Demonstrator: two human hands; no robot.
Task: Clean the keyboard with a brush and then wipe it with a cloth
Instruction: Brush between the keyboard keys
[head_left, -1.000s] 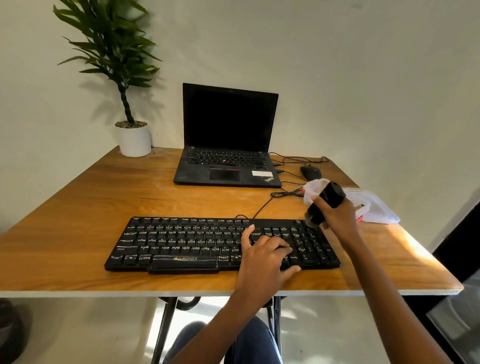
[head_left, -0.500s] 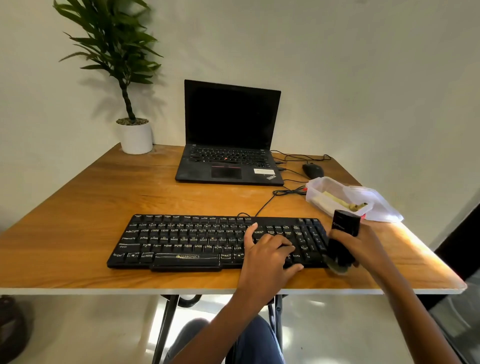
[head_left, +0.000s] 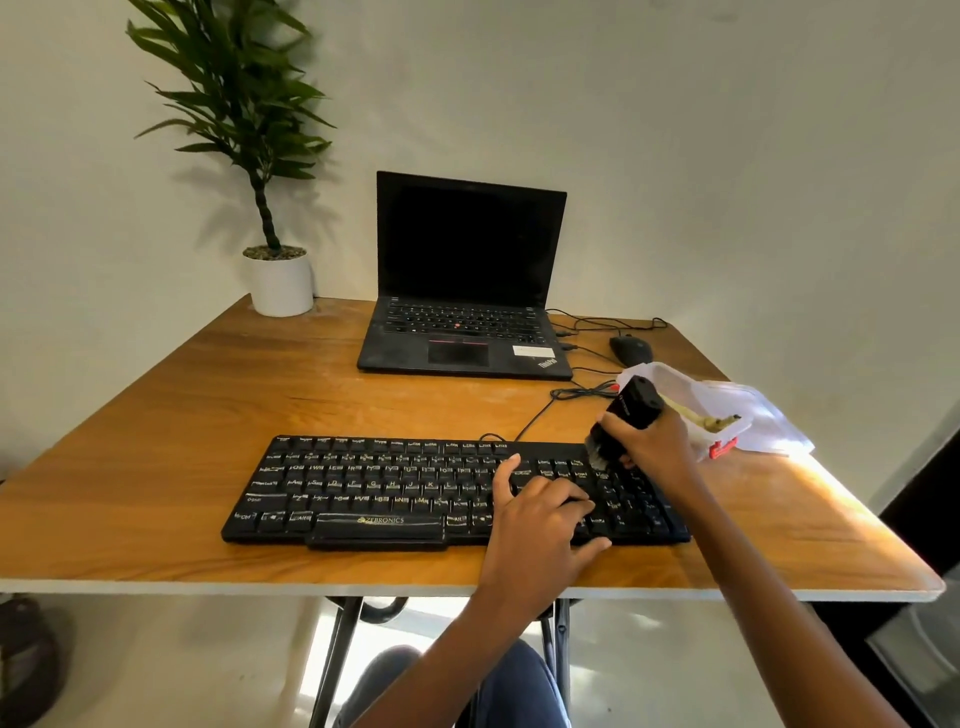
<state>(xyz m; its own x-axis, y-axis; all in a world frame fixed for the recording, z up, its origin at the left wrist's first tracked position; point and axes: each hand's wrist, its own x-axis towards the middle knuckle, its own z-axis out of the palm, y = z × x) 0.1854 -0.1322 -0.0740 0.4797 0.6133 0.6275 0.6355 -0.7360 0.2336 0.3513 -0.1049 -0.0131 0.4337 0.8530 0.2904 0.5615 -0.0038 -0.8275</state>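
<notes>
A black keyboard (head_left: 395, 488) lies along the front of the wooden table (head_left: 182, 415). My left hand (head_left: 540, 525) rests flat on its right half, fingers spread, holding it down. My right hand (head_left: 657, 447) grips a black brush (head_left: 626, 410) by its chunky handle. The bristles point down and touch the keys at the keyboard's far right corner. A white cloth or paper (head_left: 758, 415) lies at the right, beside a clear container.
An open black laptop (head_left: 467, 291) stands at the back centre, with a mouse (head_left: 631, 349) and cables to its right. A potted plant (head_left: 275, 275) occupies the back left corner. A clear plastic container (head_left: 717, 410) sits right of the keyboard.
My right hand has carried the brush from the keyboard's near right corner up to its far right corner. The left hand has stayed on the keys.
</notes>
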